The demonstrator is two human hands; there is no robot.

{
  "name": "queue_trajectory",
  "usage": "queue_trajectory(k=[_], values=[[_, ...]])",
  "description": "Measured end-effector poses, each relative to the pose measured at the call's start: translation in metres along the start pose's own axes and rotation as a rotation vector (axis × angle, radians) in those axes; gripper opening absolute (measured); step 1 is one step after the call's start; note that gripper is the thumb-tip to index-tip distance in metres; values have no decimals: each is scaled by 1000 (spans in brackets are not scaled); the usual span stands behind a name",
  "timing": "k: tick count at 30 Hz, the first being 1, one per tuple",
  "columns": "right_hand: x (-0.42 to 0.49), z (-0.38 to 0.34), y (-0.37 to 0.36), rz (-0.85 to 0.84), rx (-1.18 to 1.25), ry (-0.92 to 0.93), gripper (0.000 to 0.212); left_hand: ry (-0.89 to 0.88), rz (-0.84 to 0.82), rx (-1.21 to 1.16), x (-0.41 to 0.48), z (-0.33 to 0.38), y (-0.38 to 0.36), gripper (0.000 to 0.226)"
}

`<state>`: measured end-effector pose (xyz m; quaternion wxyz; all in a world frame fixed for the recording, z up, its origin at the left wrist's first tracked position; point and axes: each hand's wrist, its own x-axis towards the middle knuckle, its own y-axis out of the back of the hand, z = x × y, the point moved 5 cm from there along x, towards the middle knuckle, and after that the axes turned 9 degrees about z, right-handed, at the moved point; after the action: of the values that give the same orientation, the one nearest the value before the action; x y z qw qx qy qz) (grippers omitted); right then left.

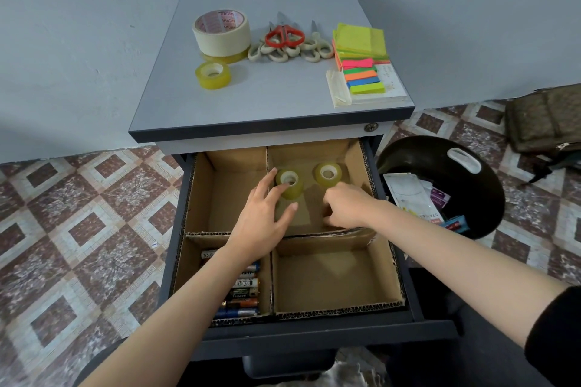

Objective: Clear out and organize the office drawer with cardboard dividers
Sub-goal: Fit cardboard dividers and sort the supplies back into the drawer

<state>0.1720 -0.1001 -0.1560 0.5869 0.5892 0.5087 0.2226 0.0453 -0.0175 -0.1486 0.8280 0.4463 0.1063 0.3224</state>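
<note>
The open drawer (390, 320) holds cardboard dividers (271, 273) that form four compartments. Two small yellow tape rolls lie in the back right compartment. My left hand (261, 214) reaches in with spread fingers; its index finger rests on the left tape roll (295, 190) and its thumb lies just below the roll. The right tape roll (328, 173) stands free. My right hand (345, 207) is just in front of that roll, knuckles up, fingers curled down towards the compartment floor; what is under them is hidden. Several batteries (243, 292) fill the front left compartment.
On the cabinet top (273, 97) lie a wide masking tape roll (221, 31), a small yellow tape roll (213, 74), several scissors (284, 38) and sticky notes (361, 53). A black bin (471, 192) with paper waste stands to the right, a bag (547, 119) beyond it.
</note>
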Motion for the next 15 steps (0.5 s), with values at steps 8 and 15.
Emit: queue_trajectory(k=[8, 15], values=[[-30, 1, 75, 417, 353, 51, 17, 9, 209, 7, 11, -5, 71, 33], [-38, -22, 134, 683, 406, 154, 14, 74, 623, -68, 49, -6, 154, 11]])
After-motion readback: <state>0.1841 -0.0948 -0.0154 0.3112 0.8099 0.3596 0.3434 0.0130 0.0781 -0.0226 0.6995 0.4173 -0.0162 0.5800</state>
